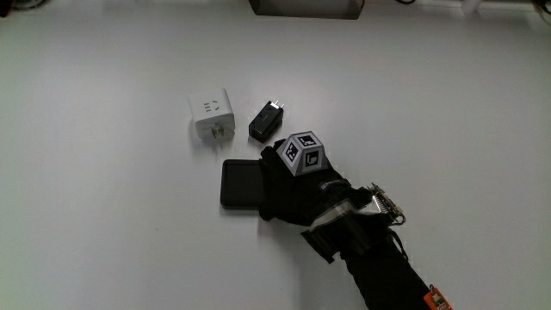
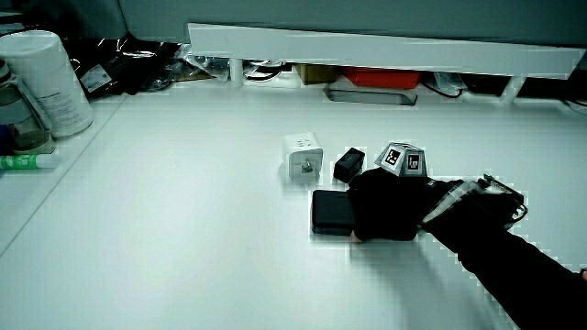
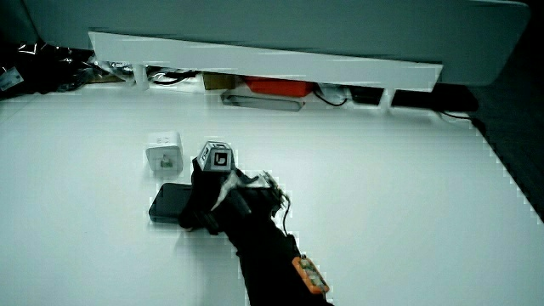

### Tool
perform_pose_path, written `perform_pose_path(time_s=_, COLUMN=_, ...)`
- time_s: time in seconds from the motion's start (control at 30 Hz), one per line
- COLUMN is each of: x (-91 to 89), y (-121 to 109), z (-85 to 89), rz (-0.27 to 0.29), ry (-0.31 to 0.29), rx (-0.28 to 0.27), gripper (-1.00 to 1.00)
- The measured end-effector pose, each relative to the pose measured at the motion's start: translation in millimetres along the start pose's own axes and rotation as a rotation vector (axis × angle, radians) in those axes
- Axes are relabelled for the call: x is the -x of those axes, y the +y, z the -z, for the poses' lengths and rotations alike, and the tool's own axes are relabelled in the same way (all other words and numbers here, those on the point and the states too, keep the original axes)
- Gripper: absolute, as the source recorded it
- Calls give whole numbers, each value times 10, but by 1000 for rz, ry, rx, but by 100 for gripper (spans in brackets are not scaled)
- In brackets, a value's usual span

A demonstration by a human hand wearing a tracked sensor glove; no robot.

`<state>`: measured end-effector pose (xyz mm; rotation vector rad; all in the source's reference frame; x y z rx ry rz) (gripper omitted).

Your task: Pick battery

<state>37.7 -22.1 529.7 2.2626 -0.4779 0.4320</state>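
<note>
The battery [image 1: 239, 182] is a flat black slab lying on the white table [image 1: 103, 224]; both side views show it too [image 2: 330, 211] [image 3: 168, 204]. The gloved hand [image 1: 288, 185] lies over one end of it, fingers curled down around that end, the patterned cube [image 1: 303, 152] facing up. In both side views the hand [image 2: 385, 209] [image 3: 204, 204] hides part of the battery, which still rests flat on the table. The forearm runs from the hand toward the person.
A white plug adapter [image 1: 211, 114] and a small black charger [image 1: 268, 121] lie side by side, just farther from the person than the battery. A white canister [image 2: 50, 82] and a green marker [image 2: 23, 162] stand at the table's edge. A low partition [image 2: 367, 46] has clutter under it.
</note>
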Motion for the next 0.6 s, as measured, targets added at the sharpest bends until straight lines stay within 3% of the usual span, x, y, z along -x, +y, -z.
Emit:
perform_pose_path(time_s=0.1, x=-25, y=-44, z=-60, rz=-5, ry=4, rx=-16, gripper=100)
perform_pose_path(time_s=0.13, x=-34, y=-72, z=-100, rz=-23, ry=35, rx=-9, gripper=100)
perform_pose_path(time_s=0.47, x=-152, y=-434, z=-553, rz=-39, ry=12, rx=-101, gripper=100)
perform_pose_path(time_s=0.5, x=-200, y=-449, z=-573, rz=-43, ry=37, rx=-95, gripper=100)
perform_pose_path(time_s=0.6, x=-270, y=-560, z=-700, rz=-23, ry=25, rx=-128, gripper=100)
